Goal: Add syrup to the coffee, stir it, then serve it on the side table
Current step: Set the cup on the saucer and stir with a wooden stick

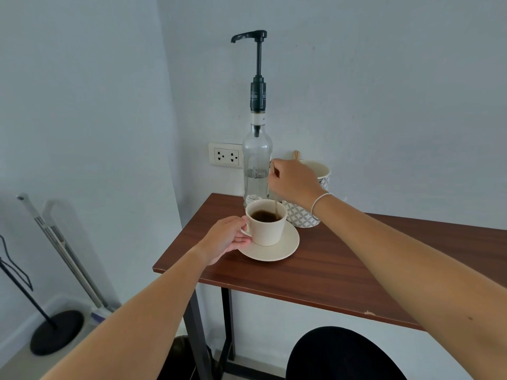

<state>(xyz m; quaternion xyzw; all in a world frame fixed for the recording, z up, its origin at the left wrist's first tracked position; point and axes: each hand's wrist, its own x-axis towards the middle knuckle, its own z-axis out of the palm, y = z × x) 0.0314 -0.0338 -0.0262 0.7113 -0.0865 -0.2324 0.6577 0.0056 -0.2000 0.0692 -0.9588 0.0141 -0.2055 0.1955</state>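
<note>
A cream cup (267, 230) of dark coffee stands on a cream saucer (288, 246) on the brown table (329, 270). My left hand (226, 239) grips the cup's handle. Above the cup, my right hand (295, 181) pinches a thin wooden stir stick (275, 207) whose lower end dips into the coffee. Just behind the cup stands the clear syrup bottle (257, 160), upright against the wall, with a tall black pump (256, 37) whose spout points left.
A patterned paper cup (323, 176) holding wooden sticks stands behind my right wrist. A wall socket (226, 157) is left of the bottle. A black round stool (343, 355) sits below the table's near edge. Mop handles (63, 248) and a black stand base (56, 331) occupy the left floor.
</note>
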